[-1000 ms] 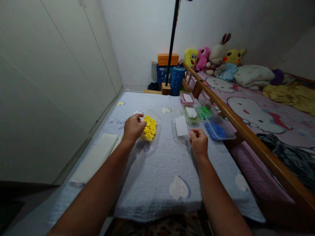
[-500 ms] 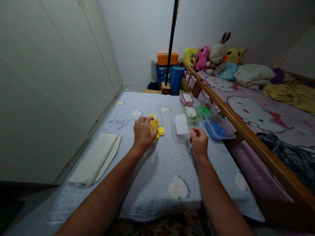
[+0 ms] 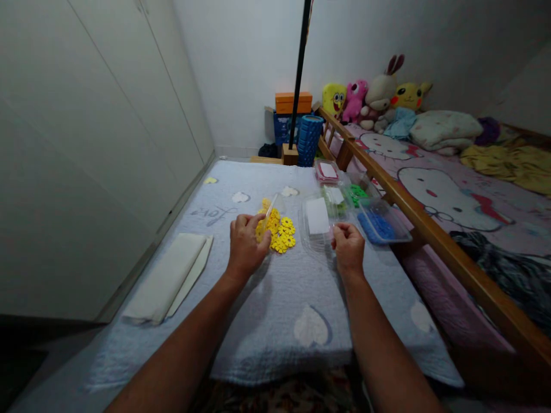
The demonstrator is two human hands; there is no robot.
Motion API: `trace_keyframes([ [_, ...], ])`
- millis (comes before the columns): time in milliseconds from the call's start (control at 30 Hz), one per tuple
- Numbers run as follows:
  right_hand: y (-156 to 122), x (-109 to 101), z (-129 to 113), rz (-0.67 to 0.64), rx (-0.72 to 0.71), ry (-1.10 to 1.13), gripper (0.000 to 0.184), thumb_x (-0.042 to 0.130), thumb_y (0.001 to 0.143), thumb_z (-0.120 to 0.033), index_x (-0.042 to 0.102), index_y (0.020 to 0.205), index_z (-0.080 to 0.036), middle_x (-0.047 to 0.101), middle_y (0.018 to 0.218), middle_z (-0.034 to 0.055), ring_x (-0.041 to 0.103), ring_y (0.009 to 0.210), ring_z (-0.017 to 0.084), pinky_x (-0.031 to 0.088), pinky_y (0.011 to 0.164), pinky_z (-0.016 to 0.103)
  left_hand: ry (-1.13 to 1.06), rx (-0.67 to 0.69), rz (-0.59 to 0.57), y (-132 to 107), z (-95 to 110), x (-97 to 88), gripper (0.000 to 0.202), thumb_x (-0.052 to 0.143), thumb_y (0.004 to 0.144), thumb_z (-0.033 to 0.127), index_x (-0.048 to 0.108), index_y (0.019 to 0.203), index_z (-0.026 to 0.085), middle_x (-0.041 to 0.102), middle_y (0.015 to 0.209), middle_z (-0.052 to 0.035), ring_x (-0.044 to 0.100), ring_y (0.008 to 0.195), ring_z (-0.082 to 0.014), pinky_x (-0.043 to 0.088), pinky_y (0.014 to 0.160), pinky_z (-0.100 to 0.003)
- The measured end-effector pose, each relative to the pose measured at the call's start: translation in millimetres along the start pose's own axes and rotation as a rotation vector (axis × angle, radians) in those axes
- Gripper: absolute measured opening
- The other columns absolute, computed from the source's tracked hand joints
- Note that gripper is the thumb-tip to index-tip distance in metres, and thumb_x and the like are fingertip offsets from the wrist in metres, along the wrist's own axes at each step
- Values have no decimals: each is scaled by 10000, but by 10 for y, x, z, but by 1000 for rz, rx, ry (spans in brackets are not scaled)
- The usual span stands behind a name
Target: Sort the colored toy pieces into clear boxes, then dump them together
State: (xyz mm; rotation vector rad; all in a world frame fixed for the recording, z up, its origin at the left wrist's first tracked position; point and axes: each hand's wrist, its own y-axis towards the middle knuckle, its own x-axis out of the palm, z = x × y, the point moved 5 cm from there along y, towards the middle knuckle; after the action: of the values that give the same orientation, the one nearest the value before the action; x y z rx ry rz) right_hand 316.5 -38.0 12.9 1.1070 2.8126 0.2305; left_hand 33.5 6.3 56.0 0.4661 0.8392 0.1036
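Observation:
My left hand (image 3: 248,244) is closed on a clear plastic container (image 3: 278,205), which is tipped on its side. Yellow flower-shaped plastic pieces (image 3: 284,236) lie spilled in a heap on the cloth at its mouth, and more show through its wall. On the right, my right hand (image 3: 348,248) pinches the edge of a clear plastic lid (image 3: 316,244) with a white label (image 3: 317,215) on it. Fingers partly hide the grip on both things.
Clear boxes stand along the table's right side: one with blue pieces (image 3: 376,226), others with green pieces (image 3: 357,195) and a red one (image 3: 327,171). Folded cream cloth (image 3: 167,278) lies at left. A wooden bed rail (image 3: 413,212) borders the right side; a black pole (image 3: 299,74) rises behind.
More yellow pieces have slid out of the container onto the cloth, spreading to the right. My left hand has shifted slightly left and tilted the container. My right hand has stayed put.

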Motion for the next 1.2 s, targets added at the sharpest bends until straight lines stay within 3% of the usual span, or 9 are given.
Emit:
trace_keyframes([
  [100, -8, 5, -9, -5, 5, 13, 290, 705, 727, -453, 651, 852, -196, 555, 556, -75, 506, 458, 122, 372, 444, 242, 100, 86, -20, -57, 114, 13, 372, 619, 919, 264, 700, 1273, 186, 651, 1029, -109, 599, 1030, -303, 484, 970, -452],
  [267, 7, -18, 7, 11, -11, 31, 272, 694, 741, -436, 651, 862, -197, 564, 568, -74, 508, 455, 117, 374, 441, 237, 267, 239, -79, -165, 386, 87, 366, 617, 959, 268, 679, 1312, 199, 710, 1062, -117, 619, 981, -301, 478, 885, -433],
  [433, 26, -45, 29, 40, -22, 45, 279, 698, 752, -437, 653, 882, -194, 567, 577, -78, 511, 459, 111, 392, 448, 236, 326, 340, -106, -232, 568, 165, 273, 610, 976, 261, 701, 1226, 200, 730, 1017, -107, 632, 956, -296, 460, 830, -419],
  [633, 24, -58, 19, 54, -29, 61, 286, 698, 753, -439, 650, 885, -190, 559, 575, -81, 498, 458, 105, 379, 446, 233, 330, 324, -37, -197, 525, 149, 70, 620, 955, 198, 689, 943, 199, 714, 900, -97, 628, 866, -278, 421, 768, -396],
  [933, 10, -73, -25, 88, -38, 88, 274, 698, 771, -429, 641, 904, -197, 562, 568, -88, 496, 458, 95, 382, 451, 221, 312, 454, 149, -202, 398, 46, 191, 598, 966, 174, 615, 784, 231, 656, 756, -58, 594, 744, -238, 380, 708, -370],
  [1067, 3, -45, -31, 89, -1, 190, 288, 718, 738, -441, 625, 884, -210, 558, 567, -94, 496, 452, 87, 387, 438, 206, 102, 372, 183, -172, 334, -49, 155, 639, 933, 195, 612, 784, 228, 646, 760, -41, 594, 744, -213, 401, 716, -348],
  [1200, -37, 58, -52, -10, 92, 395, 329, 776, 686, -431, 606, 877, -224, 586, 607, -91, 514, 468, 77, 408, 437, 189, -336, 38, 216, -142, 181, -122, 110, 698, 883, 269, 618, 827, 218, 634, 776, -2, 585, 711, -160, 443, 696, -294],
])
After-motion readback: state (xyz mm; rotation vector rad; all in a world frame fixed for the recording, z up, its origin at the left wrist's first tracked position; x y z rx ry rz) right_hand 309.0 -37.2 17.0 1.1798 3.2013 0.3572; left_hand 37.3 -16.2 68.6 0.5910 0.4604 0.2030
